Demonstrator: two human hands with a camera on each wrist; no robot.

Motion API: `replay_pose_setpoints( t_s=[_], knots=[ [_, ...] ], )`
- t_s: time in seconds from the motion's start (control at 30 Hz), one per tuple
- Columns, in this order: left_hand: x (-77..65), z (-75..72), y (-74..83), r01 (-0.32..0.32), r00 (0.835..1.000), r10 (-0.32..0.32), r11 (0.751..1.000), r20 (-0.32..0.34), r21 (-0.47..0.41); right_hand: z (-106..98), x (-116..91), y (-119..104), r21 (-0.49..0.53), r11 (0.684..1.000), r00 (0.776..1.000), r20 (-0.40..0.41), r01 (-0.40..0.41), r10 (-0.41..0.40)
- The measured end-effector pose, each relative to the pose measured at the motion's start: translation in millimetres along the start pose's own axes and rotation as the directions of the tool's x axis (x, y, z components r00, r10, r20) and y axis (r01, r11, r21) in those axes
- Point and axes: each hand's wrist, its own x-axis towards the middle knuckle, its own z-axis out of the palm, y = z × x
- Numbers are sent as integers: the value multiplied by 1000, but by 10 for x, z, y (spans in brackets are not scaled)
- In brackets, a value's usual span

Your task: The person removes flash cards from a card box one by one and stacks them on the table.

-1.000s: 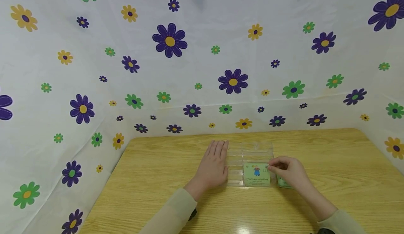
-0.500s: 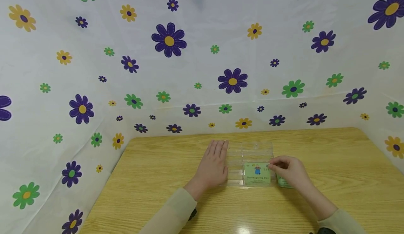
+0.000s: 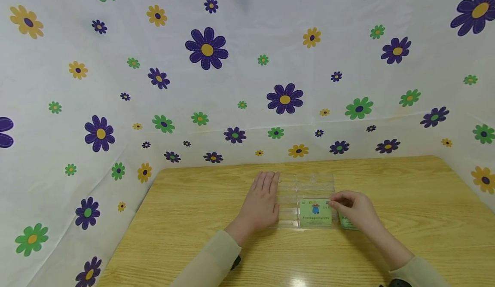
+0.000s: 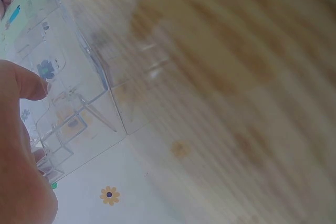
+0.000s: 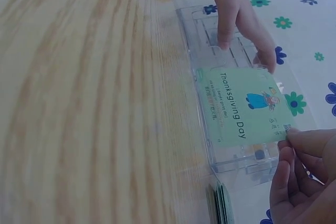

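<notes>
A light green card [image 3: 315,214] printed "Thanksgiving Day" with a small figure stands in the front right part of a clear plastic holder [image 3: 288,212]. My right hand [image 3: 355,207] pinches the card's upper right corner between thumb and forefinger, plain in the right wrist view on the card [image 5: 247,106]. My left hand [image 3: 261,203] rests on the holder's left side with its fingers stretched forward. In the left wrist view its thumb [image 4: 32,86] touches the clear plastic. Partly behind my right hand is a stack of green cards [image 3: 347,223], seen edge-on in the right wrist view.
The wooden table [image 3: 185,218] carries the holder and the stack. A white cloth [image 3: 247,80] with purple, green and yellow flowers rises behind it and along both sides. The stack of cards [image 5: 223,203] stands close by the holder's right end.
The card has shifted very slightly to the right, still pinched by my right hand. My left hand keeps its place on the holder.
</notes>
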Motion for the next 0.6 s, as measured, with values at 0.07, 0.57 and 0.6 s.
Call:
replay_pose_setpoints(
  t_s=[0.07,0.57,0.6],
  knots=[
    [-1,6,0,-3,1000,3,1000,-5,1,-2,-1,0,2,1000,1000,-2,2,-2],
    [3,15,-1,-2,1000,2,1000,-2,4,-6,2,-13,8,1000,999,-31,13,-13],
    [3,14,-1,-2,1000,2,1000,-2,3,-8,3,-15,9,1000,999,-30,14,-14]
  ],
)
